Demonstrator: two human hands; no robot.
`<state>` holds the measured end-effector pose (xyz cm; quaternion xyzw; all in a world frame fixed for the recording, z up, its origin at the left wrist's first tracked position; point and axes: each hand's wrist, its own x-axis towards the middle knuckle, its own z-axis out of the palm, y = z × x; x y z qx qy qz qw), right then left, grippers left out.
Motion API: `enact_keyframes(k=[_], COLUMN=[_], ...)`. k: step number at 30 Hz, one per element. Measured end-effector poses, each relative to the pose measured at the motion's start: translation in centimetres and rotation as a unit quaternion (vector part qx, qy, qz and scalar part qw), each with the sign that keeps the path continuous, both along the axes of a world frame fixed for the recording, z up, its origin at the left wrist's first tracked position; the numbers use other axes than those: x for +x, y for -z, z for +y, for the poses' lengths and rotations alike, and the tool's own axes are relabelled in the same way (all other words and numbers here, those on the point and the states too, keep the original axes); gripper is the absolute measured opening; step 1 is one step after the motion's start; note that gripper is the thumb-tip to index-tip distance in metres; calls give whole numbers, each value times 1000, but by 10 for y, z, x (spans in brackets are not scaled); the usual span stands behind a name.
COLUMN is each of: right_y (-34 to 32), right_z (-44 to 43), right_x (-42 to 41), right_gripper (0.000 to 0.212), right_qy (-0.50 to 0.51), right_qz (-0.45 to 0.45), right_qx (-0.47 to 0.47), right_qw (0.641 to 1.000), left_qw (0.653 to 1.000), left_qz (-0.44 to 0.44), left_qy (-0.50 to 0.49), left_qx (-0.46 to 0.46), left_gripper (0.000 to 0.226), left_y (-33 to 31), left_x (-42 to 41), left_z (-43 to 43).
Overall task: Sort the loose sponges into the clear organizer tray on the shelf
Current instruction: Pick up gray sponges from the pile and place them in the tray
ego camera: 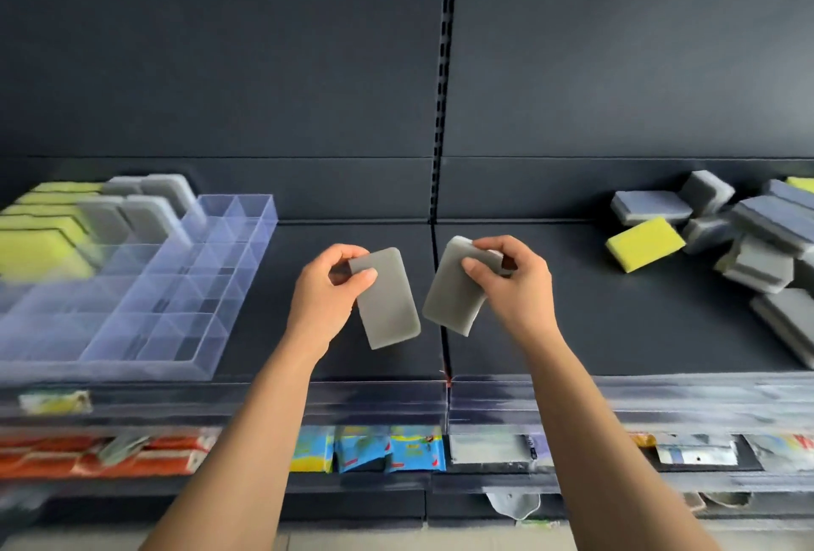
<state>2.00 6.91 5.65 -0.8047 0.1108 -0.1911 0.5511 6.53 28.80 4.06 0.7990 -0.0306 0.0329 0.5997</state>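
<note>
Here we hold two grey sponges in the air above the middle of the shelf, towards its front edge. The left-hand sponge hangs from our left hand, pinched at its upper end between thumb and fingertips. The right-hand sponge hangs the same way from our right hand. The two sponges are just beside each other and not touching.

Our first worry is the grip. Each sponge is held by one end only, and soft foam gives under a pinch, so we judge a quick swing to the left could let one slip. A dropped sponge could go over the front edge, past the clear rail, onto the packets below.

The clear organizer tray sits at the shelf's left end, its front wall close to the front edge. Its rear compartments hold upright yellow sponges and grey sponges; the nearer ones look empty. A careless entry could catch a thin divider, topple the standing rows, or nudge the tray forward.

Between the tray and our hands the shelf is bare, so the path to the left is open. The loose pile lies well apart at the right end.
</note>
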Motion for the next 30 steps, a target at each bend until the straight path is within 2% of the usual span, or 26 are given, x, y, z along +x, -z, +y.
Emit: enact_keyframes(k=[15,19,26,30], right_y=[-9,-15,-25,-30], right_z=[186,209,234,242], right_x=[28,51,111,148], right_gripper=[16,18,22,25], right_qy=[-34,-53,-97,-102], right_qz=[-19,-27,-61,-86], right_qx=[-9,-21,-44,-53], right_qw=[999,998,992,990], left_qw=[999,998,989,977], left_qz=[-33,-50,-109,-151], left_qy=[-22,-30,-52,-81], left_qx=[22,25,82,130], left_gripper=[25,27,28,22], left_y=[-21,-25,-35,-41], left_x=[16,34,83,113], left_z=[180,205,225,229])
